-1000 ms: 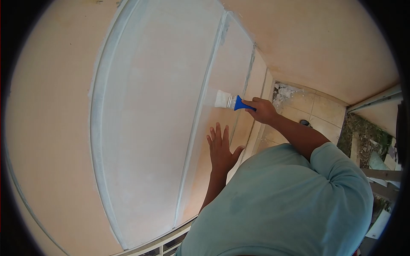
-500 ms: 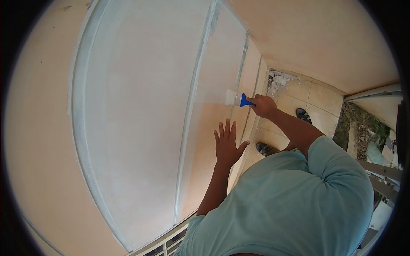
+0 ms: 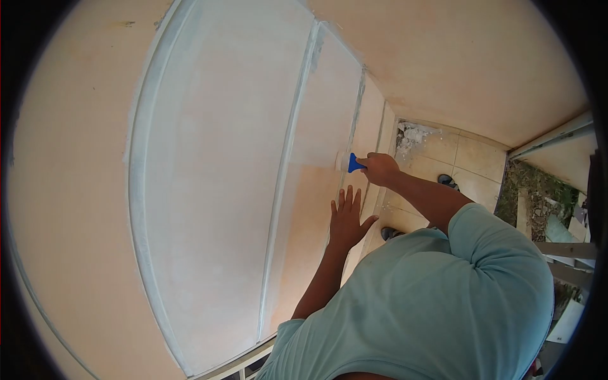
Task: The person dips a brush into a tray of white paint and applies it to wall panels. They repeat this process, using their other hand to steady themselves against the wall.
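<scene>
My right hand (image 3: 382,170) grips a flat paintbrush (image 3: 353,163) by its blue handle. The brush's pale head is at the wall panel, where a whitish coated area meets bare peach below. My left hand (image 3: 346,226), palm toward the peach part of the wall (image 3: 310,209), is spread with its fingers pointing up and holds nothing. It is a little below the brush. Pale grey vertical strips (image 3: 288,149) divide the wall into panels, and the broad panel (image 3: 215,177) to the left looks whitish.
Tiled floor (image 3: 484,158) lies below on the right, with white debris (image 3: 413,136) in its corner. My shoes (image 3: 448,182) stand on the tiles. A plain side wall (image 3: 456,57) rises at upper right. White rails (image 3: 244,367) run along the bottom; grass and rubble (image 3: 538,196) lie beyond the floor edge.
The brush and my right hand have moved down slightly and a little left in view. My left hand sits lower and further right; the whole view has also shifted.
</scene>
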`<state>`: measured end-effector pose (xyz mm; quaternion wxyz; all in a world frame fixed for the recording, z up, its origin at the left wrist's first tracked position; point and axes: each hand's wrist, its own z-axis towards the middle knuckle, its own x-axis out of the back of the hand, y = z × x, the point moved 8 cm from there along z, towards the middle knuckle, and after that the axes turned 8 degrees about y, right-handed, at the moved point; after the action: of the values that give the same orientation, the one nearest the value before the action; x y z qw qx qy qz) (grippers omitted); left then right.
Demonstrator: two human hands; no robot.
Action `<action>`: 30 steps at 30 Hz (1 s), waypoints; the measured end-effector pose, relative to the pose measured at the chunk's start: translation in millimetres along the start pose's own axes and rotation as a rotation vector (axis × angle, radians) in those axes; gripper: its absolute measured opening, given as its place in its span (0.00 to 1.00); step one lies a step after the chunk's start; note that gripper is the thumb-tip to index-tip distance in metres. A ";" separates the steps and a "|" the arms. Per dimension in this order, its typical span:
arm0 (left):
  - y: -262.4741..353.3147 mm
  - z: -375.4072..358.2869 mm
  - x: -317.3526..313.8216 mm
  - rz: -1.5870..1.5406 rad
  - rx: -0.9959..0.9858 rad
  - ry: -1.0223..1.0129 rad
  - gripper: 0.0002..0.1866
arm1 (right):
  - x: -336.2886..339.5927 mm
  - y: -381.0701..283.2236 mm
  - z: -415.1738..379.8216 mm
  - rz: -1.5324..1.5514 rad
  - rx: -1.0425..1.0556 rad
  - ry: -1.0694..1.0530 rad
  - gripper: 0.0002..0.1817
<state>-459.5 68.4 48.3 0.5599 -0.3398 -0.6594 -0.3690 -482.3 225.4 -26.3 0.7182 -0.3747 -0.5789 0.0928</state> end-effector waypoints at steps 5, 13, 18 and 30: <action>20.9 8.7 32.2 0.016 -0.025 0.112 0.48 | 61.8 -32.2 -0.7 0.136 0.085 0.092 0.17; 41.5 0.4 76.5 0.036 -0.041 0.310 0.50 | 132.1 -59.1 -23.2 0.256 0.205 0.319 0.19; 34.9 -4.9 79.7 0.030 -0.041 0.323 0.50 | 144.7 -60.1 -31.8 0.311 0.222 0.388 0.19; 27.7 -9.5 75.5 -0.040 0.009 0.271 0.51 | 125.8 -45.2 -23.7 0.294 0.221 0.373 0.19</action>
<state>-441.8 76.6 126.9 0.6378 -0.2709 -0.5862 -0.4197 -435.2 254.8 97.6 0.8280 -0.3847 -0.3621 0.1879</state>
